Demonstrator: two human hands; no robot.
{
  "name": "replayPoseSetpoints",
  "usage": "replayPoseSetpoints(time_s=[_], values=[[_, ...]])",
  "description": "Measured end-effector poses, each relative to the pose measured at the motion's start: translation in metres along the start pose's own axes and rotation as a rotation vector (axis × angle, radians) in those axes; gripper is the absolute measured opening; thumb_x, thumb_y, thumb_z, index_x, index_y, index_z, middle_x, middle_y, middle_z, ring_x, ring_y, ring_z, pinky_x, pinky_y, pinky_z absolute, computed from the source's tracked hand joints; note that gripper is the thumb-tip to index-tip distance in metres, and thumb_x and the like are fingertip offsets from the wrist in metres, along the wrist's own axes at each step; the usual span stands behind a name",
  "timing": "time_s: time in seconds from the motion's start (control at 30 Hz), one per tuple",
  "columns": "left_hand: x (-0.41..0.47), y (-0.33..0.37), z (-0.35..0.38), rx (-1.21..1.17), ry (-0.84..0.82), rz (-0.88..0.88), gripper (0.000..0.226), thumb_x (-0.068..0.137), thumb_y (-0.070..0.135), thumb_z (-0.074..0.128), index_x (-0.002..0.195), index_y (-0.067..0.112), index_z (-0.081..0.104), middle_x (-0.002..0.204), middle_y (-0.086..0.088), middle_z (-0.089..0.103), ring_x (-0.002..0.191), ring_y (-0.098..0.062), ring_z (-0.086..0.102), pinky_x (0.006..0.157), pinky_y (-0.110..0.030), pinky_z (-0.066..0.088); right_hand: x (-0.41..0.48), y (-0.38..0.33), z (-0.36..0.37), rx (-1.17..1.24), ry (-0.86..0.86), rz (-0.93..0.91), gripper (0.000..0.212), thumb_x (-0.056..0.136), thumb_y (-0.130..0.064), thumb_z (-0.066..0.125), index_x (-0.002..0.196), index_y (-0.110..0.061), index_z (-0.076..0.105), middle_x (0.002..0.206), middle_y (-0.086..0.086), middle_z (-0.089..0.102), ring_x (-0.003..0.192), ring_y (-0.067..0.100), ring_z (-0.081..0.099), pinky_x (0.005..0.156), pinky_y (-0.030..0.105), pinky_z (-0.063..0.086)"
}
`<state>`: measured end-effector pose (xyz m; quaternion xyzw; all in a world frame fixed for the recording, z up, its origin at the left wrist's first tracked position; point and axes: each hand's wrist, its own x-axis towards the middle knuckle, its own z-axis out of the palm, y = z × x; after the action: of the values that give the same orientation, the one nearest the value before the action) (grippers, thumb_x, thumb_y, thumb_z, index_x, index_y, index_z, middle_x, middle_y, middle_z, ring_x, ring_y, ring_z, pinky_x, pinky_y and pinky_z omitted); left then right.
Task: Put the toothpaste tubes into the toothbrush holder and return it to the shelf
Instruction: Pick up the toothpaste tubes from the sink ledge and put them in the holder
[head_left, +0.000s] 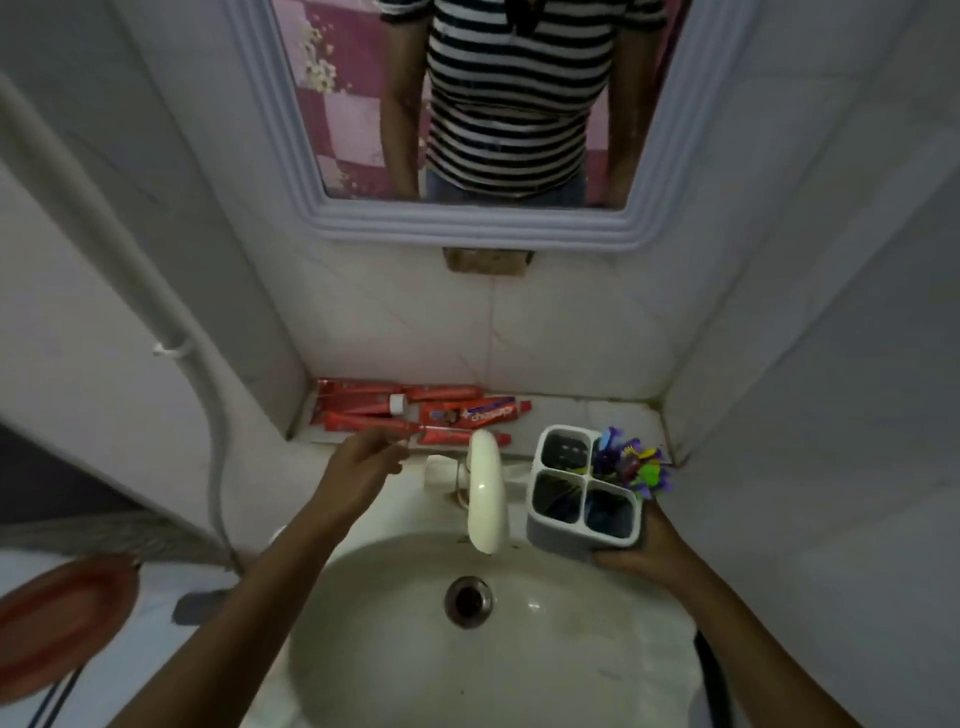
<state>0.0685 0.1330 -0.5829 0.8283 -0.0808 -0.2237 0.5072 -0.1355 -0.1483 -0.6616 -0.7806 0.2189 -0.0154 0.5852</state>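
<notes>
Several red toothpaste tubes (415, 410) lie in a heap on the white shelf (582, 415) behind the sink, at its left end. My left hand (358, 467) reaches over the shelf's front edge, fingertips touching the nearest tube; whether it grips the tube is unclear. My right hand (644, 556) holds the white four-compartment toothbrush holder (582, 493) from below, above the sink's right rim. Colourful toothbrushes (634, 462) stick out of its back right compartment; the other compartments look dark.
A white tap (485, 493) rises between my hands over the sink basin (405, 649) with its drain (467, 600). A framed mirror (478, 104) hangs above the shelf. White pipe (130, 270) runs down the left wall. A red basin (57, 623) sits lower left.
</notes>
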Motion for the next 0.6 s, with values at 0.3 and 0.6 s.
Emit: replayPoseSetpoints(time_s=[0.3,0.6], values=[[0.064,-0.025,0.034,0.587,-0.037,0.298,0.027,0.090,0.017,0.061,0.116,0.019,0.068,0.112,0.001,0.069,0.088,-0.015,0.066,0.074,-0.028,0.052,0.021,-0.014,-0.010,-0.071,-0.171,0.085,0.069,0.045,-0.006,0.079,0.108,-0.015,0.054,0.088,-0.046,0.064,0.086,-0.022,0.058,0.068,-0.002,0.044],[0.121,-0.014,0.053,1.034,-0.150,0.423,0.041,0.080,0.038,0.072,0.119,0.030,0.062,0.122,0.001,0.060,0.107,-0.020,0.061,0.080,-0.031,0.052,0.024,-0.007,-0.012,-0.118,-0.184,0.049,0.065,0.058,0.016,0.079,0.112,-0.008,0.053,0.099,-0.017,0.057,0.084,-0.026,0.055,0.069,-0.003,0.043]])
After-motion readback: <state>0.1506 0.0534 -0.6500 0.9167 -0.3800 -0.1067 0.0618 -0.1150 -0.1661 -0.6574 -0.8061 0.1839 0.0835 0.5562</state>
